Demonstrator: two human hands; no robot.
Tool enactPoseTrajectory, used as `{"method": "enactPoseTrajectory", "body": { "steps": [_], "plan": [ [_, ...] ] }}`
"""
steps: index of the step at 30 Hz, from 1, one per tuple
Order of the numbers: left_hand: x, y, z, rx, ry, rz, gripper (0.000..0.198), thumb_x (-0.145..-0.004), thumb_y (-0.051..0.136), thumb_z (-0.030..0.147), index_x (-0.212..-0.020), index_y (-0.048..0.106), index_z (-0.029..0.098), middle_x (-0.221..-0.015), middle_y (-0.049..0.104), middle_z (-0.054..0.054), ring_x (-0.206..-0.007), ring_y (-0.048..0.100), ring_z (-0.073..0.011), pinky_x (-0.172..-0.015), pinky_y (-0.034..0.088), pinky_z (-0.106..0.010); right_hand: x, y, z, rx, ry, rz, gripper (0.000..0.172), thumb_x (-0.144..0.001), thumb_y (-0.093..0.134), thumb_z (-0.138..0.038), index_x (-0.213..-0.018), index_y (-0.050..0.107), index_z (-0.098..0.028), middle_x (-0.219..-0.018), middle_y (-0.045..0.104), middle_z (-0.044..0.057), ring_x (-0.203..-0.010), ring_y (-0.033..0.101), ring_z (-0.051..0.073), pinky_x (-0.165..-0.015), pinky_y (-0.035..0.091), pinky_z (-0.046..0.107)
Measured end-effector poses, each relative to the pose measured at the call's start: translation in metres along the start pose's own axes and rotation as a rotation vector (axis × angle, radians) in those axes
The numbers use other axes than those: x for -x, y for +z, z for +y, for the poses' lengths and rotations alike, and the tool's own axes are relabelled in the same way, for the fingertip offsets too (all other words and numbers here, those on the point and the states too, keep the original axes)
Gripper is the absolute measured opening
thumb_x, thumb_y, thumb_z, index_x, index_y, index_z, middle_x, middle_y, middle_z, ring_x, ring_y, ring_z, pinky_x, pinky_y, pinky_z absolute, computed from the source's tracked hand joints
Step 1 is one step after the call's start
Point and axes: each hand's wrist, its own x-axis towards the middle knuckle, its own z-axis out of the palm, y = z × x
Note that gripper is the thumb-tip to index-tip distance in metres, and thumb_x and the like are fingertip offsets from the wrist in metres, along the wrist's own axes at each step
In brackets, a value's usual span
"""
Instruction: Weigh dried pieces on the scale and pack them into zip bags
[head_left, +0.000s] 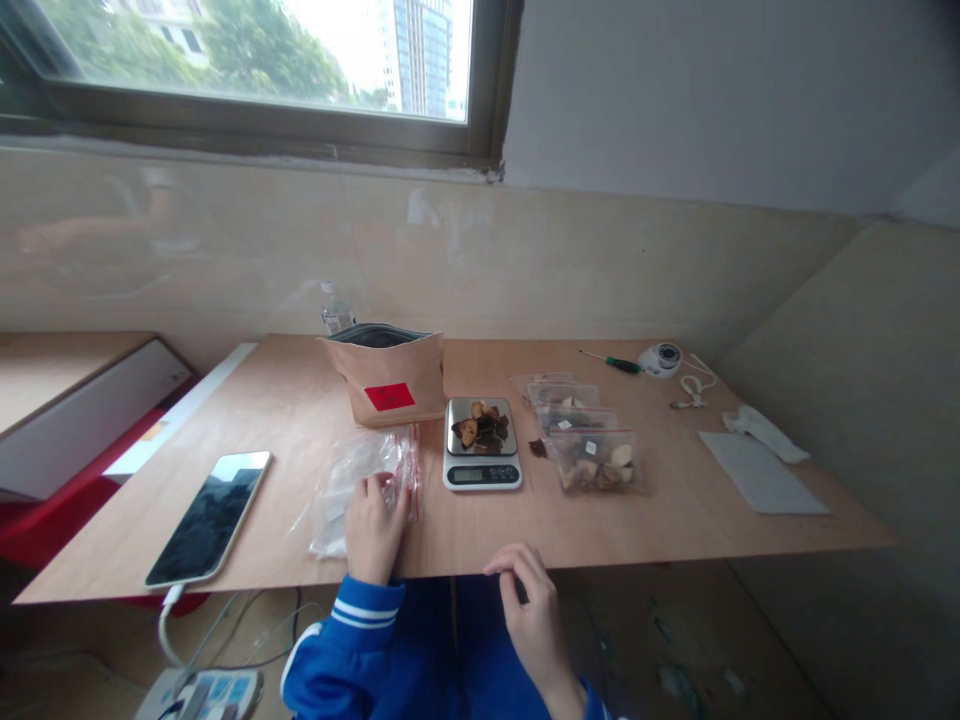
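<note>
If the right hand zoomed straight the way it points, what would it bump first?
Heading straight on, the right hand would probably meet the scale first, or the table if it's too low; height is unclear.

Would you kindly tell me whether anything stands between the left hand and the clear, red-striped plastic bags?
Nothing visible does: the left hand lies over the clear, red-striped plastic bags, apparently touching them.
</note>
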Motion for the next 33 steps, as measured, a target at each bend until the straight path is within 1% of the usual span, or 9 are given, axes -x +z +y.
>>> {"method": "enactPoseTrajectory", "body": {
  "steps": [5,9,12,15,18,21,23,27,33],
  "plan": [
    [0.000,-0.004,-0.007,0.124,-0.048,-0.039,0.032,-0.086,0.041,0.045,-0.090,0.059,0.019,-0.089,0.057,-0.008,-0.070,0.059,-0.0217,-0.074,0.049,-0.041,0.005,0.007,-0.003,-0.039,-0.003,-0.037,0.028,-0.088,0.038,-0.009,-0.074,0.059,-0.022,-0.075,0.059,0.003,-0.075,0.059,0.018,-0.069,0.049,0.030],
    [0.002,-0.002,-0.011,0.153,-0.010,-0.035,0.031,-0.084,0.047,0.046,-0.096,0.058,0.019,-0.092,0.056,-0.009,-0.076,0.059,-0.0240,-0.077,0.049,-0.043,0.009,0.011,-0.005,-0.050,0.001,-0.064,0.028,-0.089,0.038,-0.009,-0.076,0.060,-0.022,-0.076,0.059,0.003,-0.076,0.060,0.017,-0.070,0.050,0.029],
    [0.002,0.002,-0.016,0.155,0.020,-0.047,0.032,-0.083,0.048,0.045,-0.099,0.057,0.018,-0.095,0.056,-0.011,-0.084,0.060,-0.0269,-0.078,0.049,-0.044,0.002,0.007,-0.003,-0.025,-0.015,-0.068,0.029,-0.090,0.037,-0.010,-0.086,0.063,-0.022,-0.084,0.061,0.004,-0.084,0.061,0.018,-0.075,0.051,0.030],
    [0.002,0.004,-0.018,0.105,0.033,-0.049,0.032,-0.085,0.046,0.043,-0.101,0.056,0.017,-0.095,0.056,-0.012,-0.087,0.060,-0.0280,-0.076,0.049,-0.044,-0.027,-0.004,0.006,0.069,-0.070,-0.041,0.031,-0.092,0.038,-0.013,-0.108,0.062,-0.023,-0.105,0.063,0.008,-0.104,0.059,0.020,-0.090,0.049,0.036],
    [0.004,0.004,-0.015,0.002,0.053,-0.033,0.029,-0.087,0.044,0.039,-0.102,0.056,0.017,-0.096,0.056,-0.012,-0.086,0.061,-0.0285,-0.073,0.048,-0.042,-0.077,-0.012,0.025,0.189,-0.144,0.010,0.035,-0.094,0.040,-0.022,-0.124,0.056,-0.020,-0.125,0.058,0.011,-0.120,0.051,0.022,-0.102,0.041,0.044],
    [0.005,0.003,-0.011,-0.065,0.067,-0.022,0.028,-0.088,0.043,0.037,-0.102,0.055,0.016,-0.094,0.056,-0.012,-0.086,0.061,-0.0282,-0.070,0.047,-0.040,-0.126,-0.009,0.049,0.299,-0.163,0.038,0.039,-0.095,0.037,-0.031,-0.122,0.059,-0.015,-0.126,0.059,0.014,-0.122,0.049,0.026,-0.105,0.037,0.049],
    [0.006,0.002,-0.010,-0.083,0.073,-0.017,0.028,-0.089,0.044,0.037,-0.102,0.055,0.016,-0.093,0.056,-0.011,-0.086,0.061,-0.0278,-0.070,0.047,-0.039,-0.146,-0.002,0.064,0.358,-0.152,0.020,0.043,-0.095,0.034,-0.035,-0.115,0.064,-0.012,-0.120,0.063,0.016,-0.121,0.050,0.028,-0.104,0.037,0.051],
    [0.006,0.003,-0.010,-0.103,0.075,-0.020,0.026,-0.089,0.044,0.035,-0.102,0.055,0.016,-0.093,0.056,-0.011,-0.085,0.061,-0.0272,-0.070,0.047,-0.039,-0.153,0.010,0.079,0.445,-0.141,0.003,0.047,-0.096,0.030,-0.038,-0.118,0.063,-0.013,-0.121,0.063,0.015,-0.119,0.052,0.028,-0.103,0.037,0.051],
    [0.005,0.005,-0.012,-0.119,0.067,-0.040,0.025,-0.089,0.045,0.034,-0.102,0.055,0.015,-0.094,0.056,-0.011,-0.086,0.061,-0.0274,-0.071,0.047,-0.039,-0.144,0.007,0.074,0.479,-0.109,-0.035,0.049,-0.096,0.027,-0.039,-0.126,0.058,-0.015,-0.131,0.057,0.013,-0.124,0.048,0.030,-0.101,0.038,0.052]
  ]
}}
